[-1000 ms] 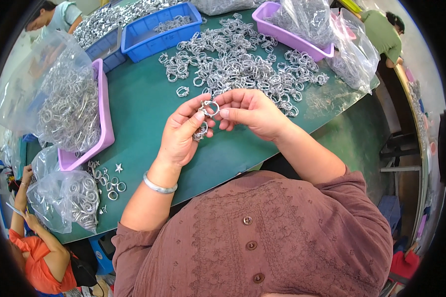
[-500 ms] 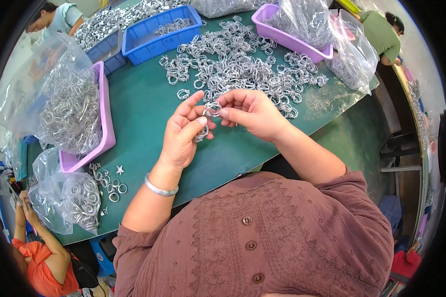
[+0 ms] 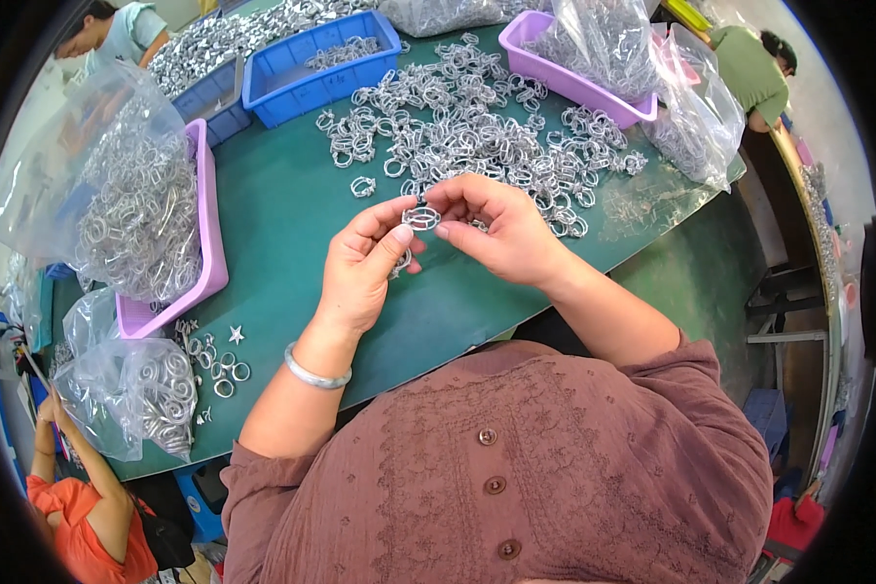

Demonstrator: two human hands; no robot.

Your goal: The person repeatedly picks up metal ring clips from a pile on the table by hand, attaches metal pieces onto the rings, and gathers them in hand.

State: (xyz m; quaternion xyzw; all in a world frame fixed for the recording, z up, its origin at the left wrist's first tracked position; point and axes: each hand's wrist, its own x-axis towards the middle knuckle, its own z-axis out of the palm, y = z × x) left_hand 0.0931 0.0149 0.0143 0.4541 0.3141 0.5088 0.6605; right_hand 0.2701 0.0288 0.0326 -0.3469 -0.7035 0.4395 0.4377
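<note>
My left hand [image 3: 362, 265] and my right hand [image 3: 501, 226] meet over the near side of the green table. Pinched between the fingertips of both is a silver metal ring [image 3: 421, 218] that looks like a double band. A second silver ring [image 3: 402, 262] is tucked in my left fingers, partly hidden by them. Just beyond my hands spreads a big pile of similar silver rings [image 3: 496, 131]. One loose ring [image 3: 363, 186] lies at the pile's left edge.
Purple trays with bagged rings stand at left [image 3: 211, 219] and far right [image 3: 579, 83]. A blue bin [image 3: 321, 83] sits at the back. Near left lie a bag of coiled pieces [image 3: 168, 409], loose rings [image 3: 224, 370] and a star [image 3: 236, 334]. Other people are around the table.
The ring between my fingertips has been turned so its bands lie flatter. My left index finger has come down onto it, and my right fingers have shifted slightly.
</note>
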